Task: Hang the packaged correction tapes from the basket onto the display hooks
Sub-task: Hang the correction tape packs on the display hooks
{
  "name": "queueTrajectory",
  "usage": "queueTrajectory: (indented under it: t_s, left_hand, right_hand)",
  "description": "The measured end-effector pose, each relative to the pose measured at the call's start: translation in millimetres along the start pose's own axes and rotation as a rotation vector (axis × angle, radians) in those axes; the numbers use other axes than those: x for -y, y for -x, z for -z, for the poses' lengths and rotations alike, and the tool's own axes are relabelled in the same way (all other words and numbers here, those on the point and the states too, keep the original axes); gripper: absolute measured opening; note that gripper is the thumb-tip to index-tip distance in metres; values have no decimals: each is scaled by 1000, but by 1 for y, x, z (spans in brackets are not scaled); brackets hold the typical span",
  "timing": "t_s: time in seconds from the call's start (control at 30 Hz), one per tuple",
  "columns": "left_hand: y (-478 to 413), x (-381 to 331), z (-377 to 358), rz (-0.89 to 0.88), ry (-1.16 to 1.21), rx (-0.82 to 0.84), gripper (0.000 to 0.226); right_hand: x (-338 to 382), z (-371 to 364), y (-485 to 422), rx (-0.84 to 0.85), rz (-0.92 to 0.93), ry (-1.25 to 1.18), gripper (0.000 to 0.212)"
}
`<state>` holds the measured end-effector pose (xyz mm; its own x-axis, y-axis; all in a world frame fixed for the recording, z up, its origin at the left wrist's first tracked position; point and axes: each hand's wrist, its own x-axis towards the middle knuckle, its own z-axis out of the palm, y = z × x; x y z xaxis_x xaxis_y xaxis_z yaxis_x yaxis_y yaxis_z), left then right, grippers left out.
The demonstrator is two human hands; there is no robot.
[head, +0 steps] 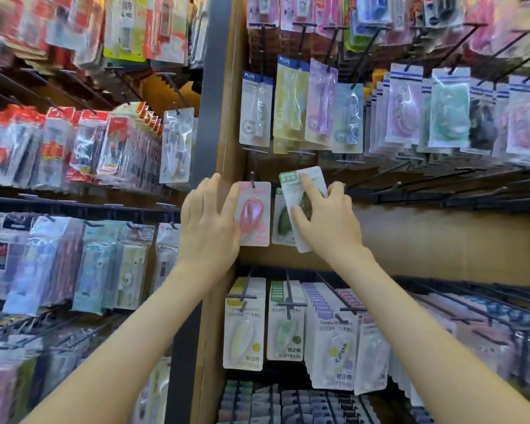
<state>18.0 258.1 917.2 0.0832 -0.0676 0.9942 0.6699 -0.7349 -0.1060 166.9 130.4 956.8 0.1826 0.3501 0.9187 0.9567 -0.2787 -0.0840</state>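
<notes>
Reaching up to the peg display, the left hand (210, 215) lies flat, fingers straight and slightly spread, gripping nothing. Its fingertips rest against the wooden upright (227, 117). Its thumb touches the left edge of the pink correction tape package (253, 214).

That package hangs from a display hook (252, 180) just beside the thumb tip. Its long axis is vertical, header end up, printed face outward.

Between the two hands hangs the rear green package (279, 221), also vertical and partly covered.

In front of it, the right hand (328, 218) grips the held green correction tape package (300, 194):
- The index finger lies straight along the face, pointing at the header.
- The thumb presses across the lower face.
- The remaining fingers curl round the right edge.

The package's long axis is near vertical, green header up, with the top leaning left of the index fingertip. Whether its hanging hole sits on a hook cannot be told.

Beyond the right knuckles, black hooks (426, 191) project outward. Below both wrists hangs a row of Campus correction tape packages (245, 325).
</notes>
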Motion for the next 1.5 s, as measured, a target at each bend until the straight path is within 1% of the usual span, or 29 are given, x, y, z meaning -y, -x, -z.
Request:
queueTrajectory:
  t_s: [0.03, 0.1, 0.17, 0.23, 0.3, 0.37, 0.47, 0.57, 0.63, 0.67, 0.77, 0.83, 0.93, 1.07, 1.13, 1.27, 1.37, 1.43, 1.5]
  left_hand:
    - [2, 6, -4, -22, -30, -6, 57]
    - [5, 16, -11, -58, -52, -24, 47]
    - [8, 21, -13, -86, -45, -16, 48]
    - [9, 23, -16, -92, -32, -8, 49]
    - [10, 24, -19, -90, -21, -11, 47]
    - [10, 23, -21, -81, -17, -11, 44]
    - [11, 24, -23, -84, 0, -26, 39]
    - [13, 25, -21, -100, 24, -40, 38]
    - [16, 25, -18, -97, 57, -30, 39]
    - [19, 25, -16, -86, 79, -21, 41]
    - [32, 18, -7, -36, 146, 9, 45]
    - [42, 8, 5, -1, 180, 42, 49]
    - [59, -17, 28, 62, 246, 98, 48]
    - [100, -67, 64, 123, 351, 176, 49]
    - [135, -99, 85, 126, 400, 206, 48]
    - [224, -159, 125, 172, 484, 371, 43]
    - [333, -210, 154, 215, 550, 640, 41]
    - [416, -235, 176, 293, 564, 873, 38]
    - [501, -254, 195, 433, 553, 1158, 37]
  right_hand:
    - [4, -4, -3, -30, -1, -3, 58]
    - [11, -11, -5, -86, 0, 6, 59]
    - [14, -16, -6, -103, -31, 10, 61]
    - [13, -22, -7, -81, -114, -17, 61]
    - [10, -30, -9, -26, -186, -31, 62]
    - [8, -42, -15, 45, -217, -25, 66]
    - [7, -65, -30, 175, -253, -13, 79]
    - [7, -82, -41, 305, -328, -22, 97]
    - [7, -86, -40, 348, -349, -19, 105]
    - [6, -85, -37, 359, -348, -16, 105]
    - [8, -73, -22, 368, -277, 8, 94]
    - [12, -57, -5, 320, -205, -9, 81]
    - [17, -25, 30, 234, -85, -53, 70]
    - [7, 18, 111, 142, 46, -147, 60]
    - [-5, 35, 163, 120, 68, -205, 54]
    - [-30, 56, 275, 158, 70, -270, 47]
    - [-61, 53, 389, 408, -31, -311, 46]
    - [-81, 44, 474, 613, -188, -329, 48]
    - [-99, 32, 561, 803, -359, -324, 52]
